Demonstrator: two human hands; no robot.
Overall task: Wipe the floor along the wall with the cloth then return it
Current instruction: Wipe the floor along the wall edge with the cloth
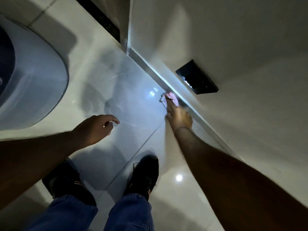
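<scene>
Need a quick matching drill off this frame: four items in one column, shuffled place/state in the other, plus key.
Column 1
1. cloth
2. left hand
3. right hand
4. black wall plate

Column 2
A. empty, held above the floor, fingers loosely curled
B. fixed on the wall just above the skirting
C. pink and white, bunched on the floor where it meets the wall
D. pressing the cloth at the foot of the wall

Pairs: 1-C, 2-A, 3-D, 4-B
</scene>
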